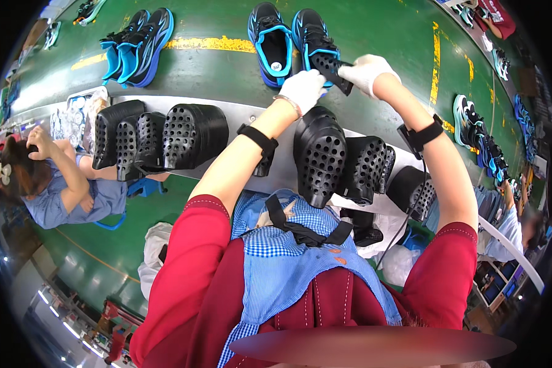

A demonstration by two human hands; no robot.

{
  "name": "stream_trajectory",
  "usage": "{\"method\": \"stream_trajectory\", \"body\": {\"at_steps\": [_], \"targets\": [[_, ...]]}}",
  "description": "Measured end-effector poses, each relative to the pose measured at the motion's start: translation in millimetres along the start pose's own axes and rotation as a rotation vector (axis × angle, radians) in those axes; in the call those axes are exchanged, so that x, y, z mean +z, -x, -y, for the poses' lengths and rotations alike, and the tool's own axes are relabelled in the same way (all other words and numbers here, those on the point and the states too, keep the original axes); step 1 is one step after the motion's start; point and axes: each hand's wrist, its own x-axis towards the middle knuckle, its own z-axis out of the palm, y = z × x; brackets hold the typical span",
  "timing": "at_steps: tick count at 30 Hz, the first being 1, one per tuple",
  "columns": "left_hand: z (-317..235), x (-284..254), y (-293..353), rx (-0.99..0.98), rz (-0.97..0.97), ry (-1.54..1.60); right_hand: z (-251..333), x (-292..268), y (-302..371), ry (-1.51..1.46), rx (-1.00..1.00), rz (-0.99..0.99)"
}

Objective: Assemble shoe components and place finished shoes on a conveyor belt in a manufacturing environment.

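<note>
A pair of black-and-blue sneakers stands ahead of me on the green surface. My left hand (303,91), in a white glove, is closed at the heel of the right sneaker (313,32). My right hand (369,72), also gloved, grips the end of a black perforated shoe last (330,66), whose front part sits in that sneaker's opening. The left sneaker (271,46) stands beside it with its opening free and a round white label on its insole. My fingertips are partly hidden by the gloves and the last.
Several black perforated lasts (187,136) line a metal ledge (242,116) before me, more (322,158) between my arms. Another sneaker pair (142,48) stands at the far left, further shoes (477,132) at the right. A person in blue (80,184) sits at the left.
</note>
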Motion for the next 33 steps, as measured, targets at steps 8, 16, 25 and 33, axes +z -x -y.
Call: {"method": "stream_trajectory", "body": {"at_steps": [8, 16, 25, 33], "targets": [[-27.1, 13.2, -48.8, -0.246, 0.364, 0.172, 12.1, 36.7, -54.2, 0.115, 0.051, -0.201], [28.2, 72.4, -76.6, 0.029, 0.505, -0.16, 26.6, 77.4, -152.2, -0.293, 0.047, -0.267], [15.1, 58.4, -73.5, -0.086, 0.552, -0.23, 32.5, 60.1, -146.7, -0.383, -0.011, -0.203], [-9.0, 26.7, -70.6, -0.225, 0.52, -0.231, 32.4, 56.3, -143.3, -0.249, -0.105, -0.241]]}}
